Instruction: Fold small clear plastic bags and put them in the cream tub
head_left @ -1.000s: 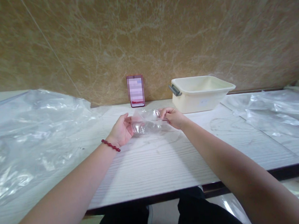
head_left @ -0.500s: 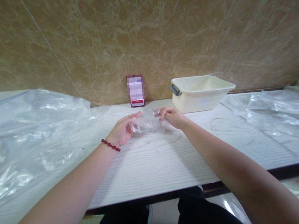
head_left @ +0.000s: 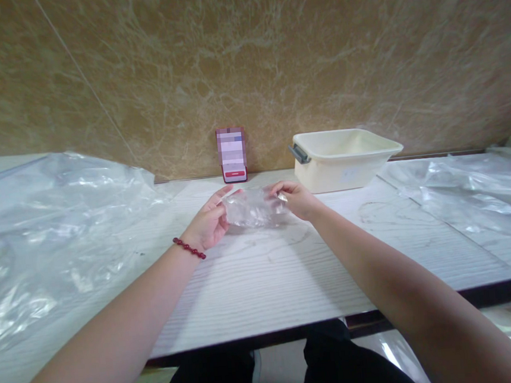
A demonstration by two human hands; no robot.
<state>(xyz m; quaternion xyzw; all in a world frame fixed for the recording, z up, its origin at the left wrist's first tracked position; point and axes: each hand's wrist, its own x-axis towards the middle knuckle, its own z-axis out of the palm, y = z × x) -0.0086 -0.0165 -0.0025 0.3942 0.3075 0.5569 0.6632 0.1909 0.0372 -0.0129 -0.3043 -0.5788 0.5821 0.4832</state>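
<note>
- Left hand (head_left: 210, 224) holds clear bag (head_left: 253, 209), left end
- Right hand (head_left: 296, 200) pinches right end
- Phone (head_left: 233, 156) upright against wall (head_left: 244, 67)
- Tub (head_left: 332, 174) right of phone
- Loose plastic (head_left: 70, 225) on table (head_left: 264, 292), both sides

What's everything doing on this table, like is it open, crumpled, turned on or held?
Left hand: holding one end of the small clear plastic
Right hand: pinching the other end
Small clear plastic: wrinkled, held between both hands
Phone: propped upright, screen lit
Cream tub: upright, open-topped, no lid on
Left plastic sheeting: spread out, rumpled
Right plastic sheeting: rumpled
</note>
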